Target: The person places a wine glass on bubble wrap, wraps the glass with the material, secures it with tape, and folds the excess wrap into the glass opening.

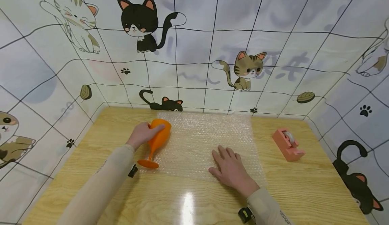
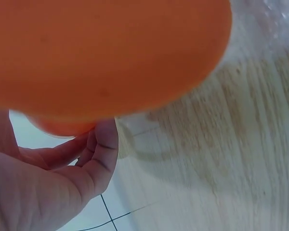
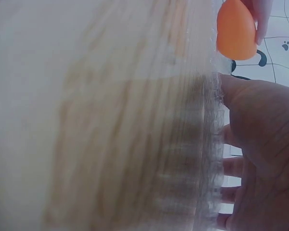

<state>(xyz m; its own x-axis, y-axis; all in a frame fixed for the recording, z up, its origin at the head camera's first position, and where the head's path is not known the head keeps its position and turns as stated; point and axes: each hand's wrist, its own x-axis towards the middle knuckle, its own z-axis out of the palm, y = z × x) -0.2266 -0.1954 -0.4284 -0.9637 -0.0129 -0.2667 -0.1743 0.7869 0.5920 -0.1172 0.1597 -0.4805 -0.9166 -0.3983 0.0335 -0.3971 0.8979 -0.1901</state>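
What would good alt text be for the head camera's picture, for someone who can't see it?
A person's left grip holds a tilted orange goblet while the right grip rests on bubble wrap spread on a wooden table. A pink tape dispenser sits at right; cat-patterned walls stand behind.

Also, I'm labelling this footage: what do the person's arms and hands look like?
The left hand and right hand are bare. The left sleeve and right sleeve are long and pale beige, with dark lettering on the right one. A small black device shows by each wrist.
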